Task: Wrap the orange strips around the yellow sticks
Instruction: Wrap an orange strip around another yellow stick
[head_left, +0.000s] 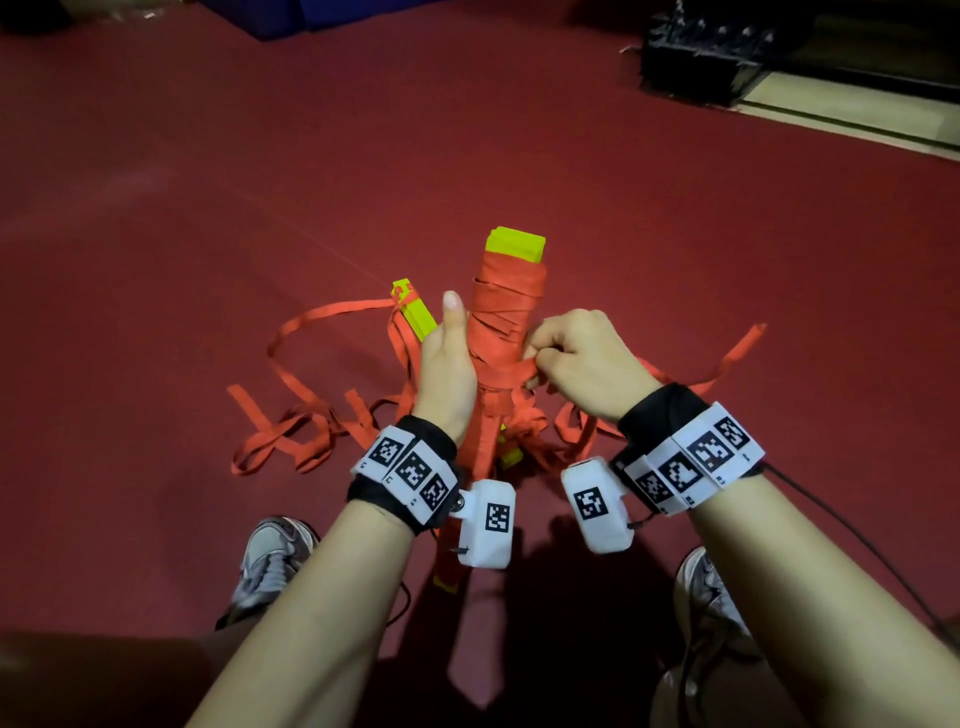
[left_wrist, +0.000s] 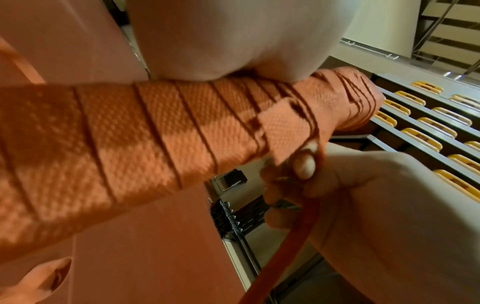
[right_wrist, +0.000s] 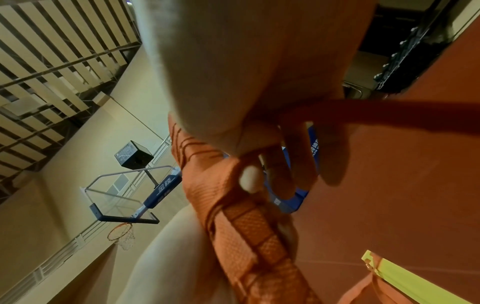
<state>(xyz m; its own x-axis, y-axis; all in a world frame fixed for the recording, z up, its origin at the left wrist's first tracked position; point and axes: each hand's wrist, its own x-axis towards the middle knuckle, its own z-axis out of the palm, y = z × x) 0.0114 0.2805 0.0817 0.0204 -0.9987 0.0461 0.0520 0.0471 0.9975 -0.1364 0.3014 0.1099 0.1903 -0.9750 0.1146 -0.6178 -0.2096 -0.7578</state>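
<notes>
I hold a bundle of yellow sticks (head_left: 515, 243) upright over the floor, most of its length covered by wound orange strips (head_left: 504, 317). My left hand (head_left: 447, 358) grips the wrapped bundle from the left with the thumb pointing up. At the bundle's right side, my right hand (head_left: 540, 364) pinches an orange strip (head_left: 511, 372) that crosses the bundle. In the left wrist view the wrapped bundle (left_wrist: 155, 133) fills the frame and the right hand (left_wrist: 363, 195) pinches the strip (left_wrist: 298, 236). A second yellow stick (head_left: 415, 314) lies on the floor behind my left hand.
Several loose orange strips (head_left: 291, 431) lie tangled on the red floor (head_left: 675, 234) around the bundle's base. My two shoes (head_left: 270, 556) (head_left: 706, 582) stand close below. A black rack (head_left: 711, 57) sits far right. A basketball hoop (right_wrist: 122, 232) shows in the right wrist view.
</notes>
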